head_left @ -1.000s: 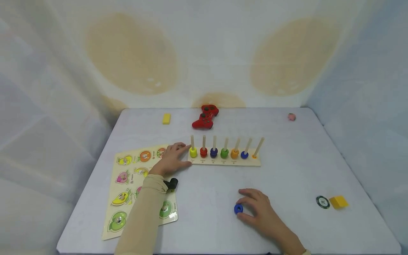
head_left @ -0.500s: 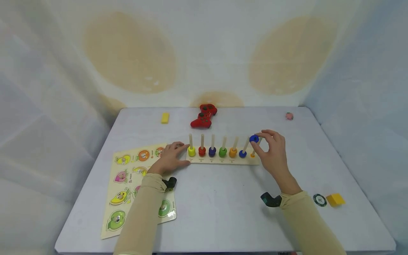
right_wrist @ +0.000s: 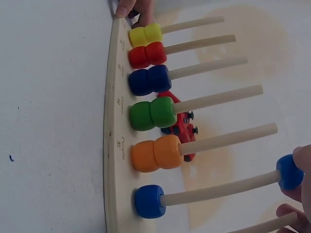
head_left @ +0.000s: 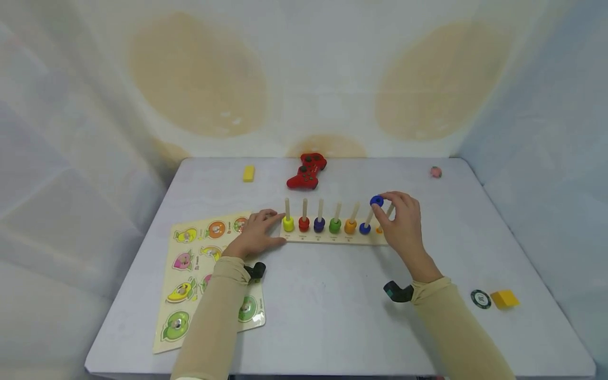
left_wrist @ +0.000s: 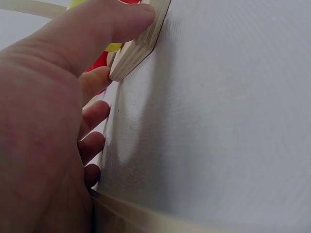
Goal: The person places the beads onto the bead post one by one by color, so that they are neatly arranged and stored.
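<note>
A wooden peg board (head_left: 332, 238) (right_wrist: 112, 126) stands mid-table with several upright pegs. Yellow, red, dark blue, green and orange beads sit at the bases, and one blue bead (head_left: 364, 228) (right_wrist: 147, 201) sits low on the sixth peg. My right hand (head_left: 401, 221) pinches a second blue bead (head_left: 377, 201) (right_wrist: 289, 172) at the tip of that sixth peg. My left hand (head_left: 256, 235) (left_wrist: 73, 97) presses on the board's left end, thumb against its edge, next to the yellow bead (head_left: 288, 225).
A fruit puzzle board (head_left: 209, 279) lies at the left under my left forearm. At the back lie a red toy gamepad (head_left: 306, 171), a yellow block (head_left: 248, 173) and a small pink object (head_left: 435, 172). A poker chip (head_left: 481, 299) and a yellow cube (head_left: 505, 299) sit at the right.
My right hand picked the blue bead up from the table's front and carried it to the tip of the sixth peg. The left hand stayed on the board's end.
</note>
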`<action>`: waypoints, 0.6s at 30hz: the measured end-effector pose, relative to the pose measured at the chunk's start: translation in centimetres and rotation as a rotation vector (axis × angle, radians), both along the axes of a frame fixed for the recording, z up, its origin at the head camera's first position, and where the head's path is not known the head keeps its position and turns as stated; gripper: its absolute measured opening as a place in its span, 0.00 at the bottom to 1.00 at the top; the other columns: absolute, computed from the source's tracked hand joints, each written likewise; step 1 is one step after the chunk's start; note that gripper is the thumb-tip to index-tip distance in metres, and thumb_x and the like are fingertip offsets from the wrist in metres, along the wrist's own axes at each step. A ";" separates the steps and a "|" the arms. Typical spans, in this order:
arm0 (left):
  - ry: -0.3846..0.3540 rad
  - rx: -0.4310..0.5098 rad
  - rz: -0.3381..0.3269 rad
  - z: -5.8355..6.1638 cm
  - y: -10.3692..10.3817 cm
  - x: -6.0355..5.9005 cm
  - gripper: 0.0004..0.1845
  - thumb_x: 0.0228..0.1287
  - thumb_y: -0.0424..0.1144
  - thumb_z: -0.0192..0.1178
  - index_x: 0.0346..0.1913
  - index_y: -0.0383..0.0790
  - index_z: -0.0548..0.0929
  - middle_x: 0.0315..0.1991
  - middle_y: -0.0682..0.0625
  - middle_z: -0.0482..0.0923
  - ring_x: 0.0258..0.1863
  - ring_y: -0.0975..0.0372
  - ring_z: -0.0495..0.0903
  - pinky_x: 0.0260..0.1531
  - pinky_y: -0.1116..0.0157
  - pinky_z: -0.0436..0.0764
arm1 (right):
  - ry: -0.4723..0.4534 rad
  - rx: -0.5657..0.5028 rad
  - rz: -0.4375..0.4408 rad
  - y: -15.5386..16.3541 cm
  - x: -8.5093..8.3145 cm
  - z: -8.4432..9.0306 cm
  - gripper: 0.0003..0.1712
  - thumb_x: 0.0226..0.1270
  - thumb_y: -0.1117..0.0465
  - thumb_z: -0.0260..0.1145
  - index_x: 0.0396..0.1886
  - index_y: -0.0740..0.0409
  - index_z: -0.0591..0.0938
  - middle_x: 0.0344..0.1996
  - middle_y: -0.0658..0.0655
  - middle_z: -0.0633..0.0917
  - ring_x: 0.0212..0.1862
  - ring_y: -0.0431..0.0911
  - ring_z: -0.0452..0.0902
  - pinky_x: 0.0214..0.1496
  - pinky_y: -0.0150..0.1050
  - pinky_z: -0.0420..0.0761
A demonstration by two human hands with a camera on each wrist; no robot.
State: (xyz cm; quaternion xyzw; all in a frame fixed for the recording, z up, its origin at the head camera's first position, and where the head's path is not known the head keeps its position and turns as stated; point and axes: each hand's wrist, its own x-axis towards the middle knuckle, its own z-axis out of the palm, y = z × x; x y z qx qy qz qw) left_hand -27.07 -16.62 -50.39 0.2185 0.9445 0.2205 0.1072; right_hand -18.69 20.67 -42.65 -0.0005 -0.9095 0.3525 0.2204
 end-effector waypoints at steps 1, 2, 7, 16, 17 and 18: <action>-0.004 0.005 0.000 0.0 0.1 0.0 0.42 0.64 0.62 0.66 0.79 0.64 0.62 0.77 0.50 0.58 0.75 0.45 0.55 0.73 0.39 0.57 | -0.008 0.003 -0.002 0.0 0.0 0.0 0.23 0.73 0.55 0.67 0.61 0.62 0.80 0.63 0.67 0.77 0.70 0.65 0.63 0.71 0.65 0.62; -0.008 0.006 0.000 0.0 0.1 0.0 0.42 0.64 0.62 0.66 0.79 0.64 0.62 0.77 0.50 0.58 0.75 0.45 0.55 0.73 0.39 0.57 | -0.015 0.006 -0.004 0.1 0.0 0.0 0.24 0.73 0.55 0.67 0.63 0.62 0.79 0.64 0.68 0.77 0.71 0.65 0.63 0.71 0.65 0.62; -0.026 0.003 0.014 0.0 0.3 0.0 0.42 0.63 0.62 0.66 0.79 0.65 0.62 0.77 0.51 0.57 0.75 0.46 0.55 0.74 0.40 0.58 | -0.051 0.007 -0.019 0.0 0.1 0.2 0.27 0.73 0.54 0.66 0.68 0.59 0.77 0.66 0.68 0.75 0.72 0.65 0.61 0.73 0.66 0.61; -0.040 -0.001 0.035 0.0 0.4 0.5 0.42 0.63 0.62 0.66 0.79 0.67 0.62 0.77 0.52 0.57 0.75 0.47 0.54 0.74 0.40 0.57 | -0.057 -0.005 -0.002 0.0 0.4 0.0 0.22 0.75 0.55 0.65 0.63 0.59 0.80 0.64 0.66 0.77 0.71 0.65 0.63 0.72 0.65 0.62; -0.043 -0.001 0.035 0.1 0.4 0.6 0.42 0.63 0.62 0.66 0.79 0.67 0.62 0.77 0.52 0.57 0.75 0.47 0.54 0.74 0.40 0.57 | -0.059 -0.007 -0.002 0.0 0.4 0.0 0.22 0.75 0.55 0.65 0.63 0.59 0.81 0.64 0.66 0.77 0.71 0.65 0.63 0.71 0.65 0.62; -0.045 -0.005 0.034 0.2 0.4 0.6 0.42 0.63 0.63 0.66 0.79 0.67 0.61 0.77 0.52 0.57 0.75 0.47 0.54 0.74 0.40 0.57 | -0.057 -0.010 -0.001 0.0 0.4 0.0 0.21 0.75 0.55 0.65 0.63 0.59 0.81 0.64 0.66 0.77 0.71 0.65 0.63 0.72 0.65 0.62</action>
